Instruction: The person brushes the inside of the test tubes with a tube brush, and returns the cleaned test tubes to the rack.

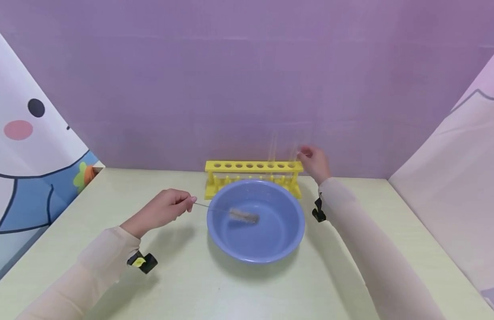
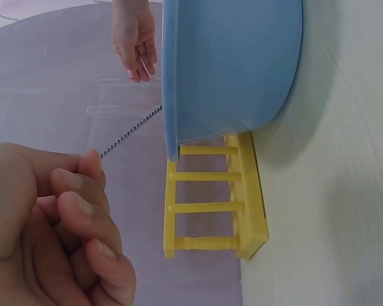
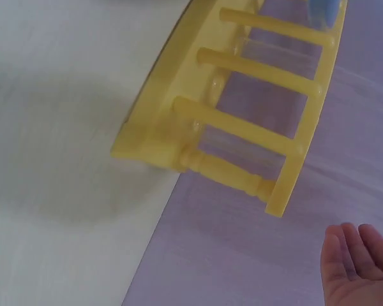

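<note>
Pinching pale-bristled brush [image 1: 243,216] by twisted-wire stem [image 2: 131,132]: left hand [image 1: 167,208]; right hand [image 1: 316,164] relaxed.

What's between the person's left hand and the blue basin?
In the head view, the thin wire handle of a brush spans the gap, running from the left hand over the basin; the pale tabletop shows below.

The pale worktop [image 1: 247,297] is showing a faint grain and is bearing two items directly. A round blue basin [image 1: 258,260] is standing upright about midway across; a yellow test-tube rack [image 1: 253,169] is standing just behind (contact cannot be told), near the far edge.
</note>
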Demonstrator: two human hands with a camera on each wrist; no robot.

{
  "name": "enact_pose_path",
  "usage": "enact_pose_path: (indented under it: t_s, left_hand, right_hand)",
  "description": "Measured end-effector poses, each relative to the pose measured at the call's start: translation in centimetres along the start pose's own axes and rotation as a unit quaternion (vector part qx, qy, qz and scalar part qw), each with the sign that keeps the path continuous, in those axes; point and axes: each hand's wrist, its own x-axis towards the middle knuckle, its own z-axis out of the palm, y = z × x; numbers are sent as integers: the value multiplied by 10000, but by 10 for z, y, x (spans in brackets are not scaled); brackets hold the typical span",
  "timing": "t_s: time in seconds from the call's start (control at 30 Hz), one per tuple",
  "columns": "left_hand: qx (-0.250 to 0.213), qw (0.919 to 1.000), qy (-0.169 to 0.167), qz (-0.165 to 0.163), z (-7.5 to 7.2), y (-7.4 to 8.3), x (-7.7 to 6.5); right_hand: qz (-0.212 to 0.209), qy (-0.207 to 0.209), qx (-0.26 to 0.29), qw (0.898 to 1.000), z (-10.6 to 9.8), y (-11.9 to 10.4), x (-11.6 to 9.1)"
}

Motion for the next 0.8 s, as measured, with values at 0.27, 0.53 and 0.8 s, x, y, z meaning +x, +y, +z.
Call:
enact_pose_path:
  t_s: [0.27,0.53,0.8]
  left_hand:
    - [-50,10000,-20,18,-1,1,1]
    - [-31,10000,-20,21,1,1,1]
    - [-86,10000,3,-16,-2,0,0]
  right_hand:
    - [-130,-90,201,9997,1,0,4]
    - [-183,-246,413,9987,7,2,5]
    - [15,-468,294,9985,6,-1,6]
